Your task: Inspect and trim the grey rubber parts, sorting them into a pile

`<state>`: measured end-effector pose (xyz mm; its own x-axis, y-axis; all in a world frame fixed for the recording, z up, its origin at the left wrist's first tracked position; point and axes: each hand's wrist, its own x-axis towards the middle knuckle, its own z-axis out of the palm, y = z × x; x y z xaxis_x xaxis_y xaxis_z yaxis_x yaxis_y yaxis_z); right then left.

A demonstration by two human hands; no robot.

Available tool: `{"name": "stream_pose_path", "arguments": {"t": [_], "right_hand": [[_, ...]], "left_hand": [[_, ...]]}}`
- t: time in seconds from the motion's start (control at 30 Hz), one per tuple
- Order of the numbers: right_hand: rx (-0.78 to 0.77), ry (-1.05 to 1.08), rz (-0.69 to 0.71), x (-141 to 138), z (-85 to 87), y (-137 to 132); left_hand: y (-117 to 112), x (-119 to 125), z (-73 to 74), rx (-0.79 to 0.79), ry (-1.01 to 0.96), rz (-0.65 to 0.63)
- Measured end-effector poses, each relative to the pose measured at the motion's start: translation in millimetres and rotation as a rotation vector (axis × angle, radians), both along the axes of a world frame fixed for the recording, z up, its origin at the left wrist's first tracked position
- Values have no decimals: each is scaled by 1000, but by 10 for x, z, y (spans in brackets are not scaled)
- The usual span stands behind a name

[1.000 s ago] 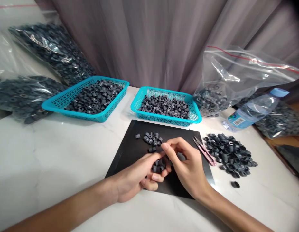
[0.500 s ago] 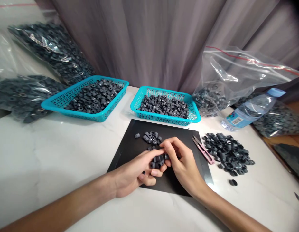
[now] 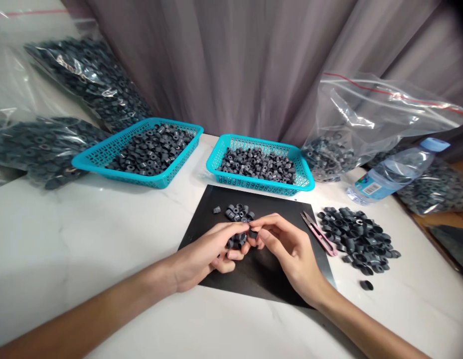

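Note:
My left hand [image 3: 216, 252] is cupped around several small dark grey caps [image 3: 238, 241], short hollow cylinders, above a black mat [image 3: 268, 279]. At its fingertips, my right hand [image 3: 285, 244] pinches one grey cap [image 3: 253, 233] with its open end showing. The two hands meet there, and the fingers partly hide the caps. Just beyond them on the mat lies a small cluster of caps [image 3: 239, 213], with a single cap [image 3: 217, 210] to its left. Pink thread snips [image 3: 321, 235] rest across the mat's right edge, beside a larger pile of caps [image 3: 360, 237].
Two turquoise baskets of grey pieces, the left basket [image 3: 141, 178] and the middle basket [image 3: 261, 187], stand behind the mat. Filled clear bags [image 3: 89, 75] lean at the left; another bag [image 3: 332, 149] and a tilted water bottle [image 3: 395, 172] are at the right. One cap [image 3: 366, 285] lies apart.
My right hand has opened its grip shape slightly, and a cap now shows between its fingertips. The left thumb has shifted over the held caps. The whole view has moved a little.

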<state>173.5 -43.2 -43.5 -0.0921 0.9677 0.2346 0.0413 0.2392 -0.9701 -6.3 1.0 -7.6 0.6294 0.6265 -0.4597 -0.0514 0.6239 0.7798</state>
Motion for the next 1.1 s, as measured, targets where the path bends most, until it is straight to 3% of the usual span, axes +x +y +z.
{"name": "stream_pose_path", "arguments": {"t": [0.27,0.43,0.6,0.9,1.1], "right_hand": [[26,45,16,1,-61,8],[-9,70,10,8,-80,23],[-33,91,18,6,-61,13],[-22,47,35,-3,-55,1],[-43,45,-8,3,-40,-11]], "left_hand": [[-2,32,86,47,79,27],[0,42,30,105,167,40],[8,35,-14,169,156,-27],[-10,37,14,153,160,-64],[3,14,75,29,48,-9]]}}
